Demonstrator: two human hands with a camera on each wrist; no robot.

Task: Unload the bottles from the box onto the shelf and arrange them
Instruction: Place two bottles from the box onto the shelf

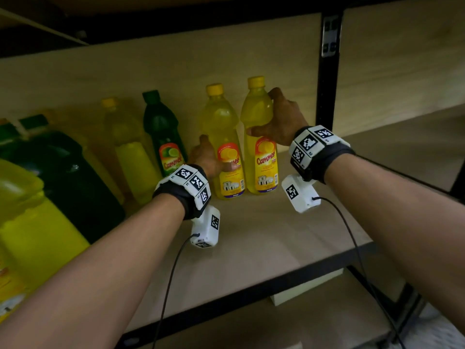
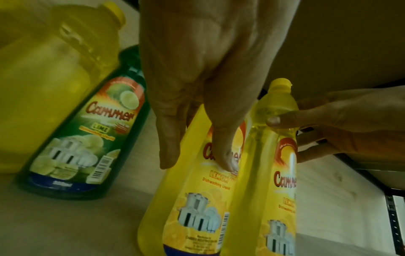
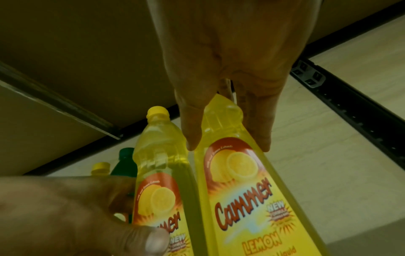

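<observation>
Two yellow lemon dish-liquid bottles stand side by side on the wooden shelf board [image 1: 271, 238]. My left hand [image 1: 206, 157] grips the left bottle [image 1: 221, 137] low down, its thumb [image 2: 225, 155] across the label and its fingers [image 2: 168, 147] round the left side. My right hand [image 1: 280, 119] grips the right bottle [image 1: 258, 114] at its upper body, thumb in front and fingers behind. In the wrist views the left bottle [image 2: 192, 204] and the right bottle [image 3: 252, 190] stand upright and touch each other. No box is in view.
Left of the pair stand a green lime bottle [image 1: 163, 132], another yellow bottle [image 1: 125, 147] and big green [image 1: 75, 187] and yellow jugs [image 1: 32, 227]. A black upright post [image 1: 327, 84] bounds the bay on the right. Bare board lies in front and to the right.
</observation>
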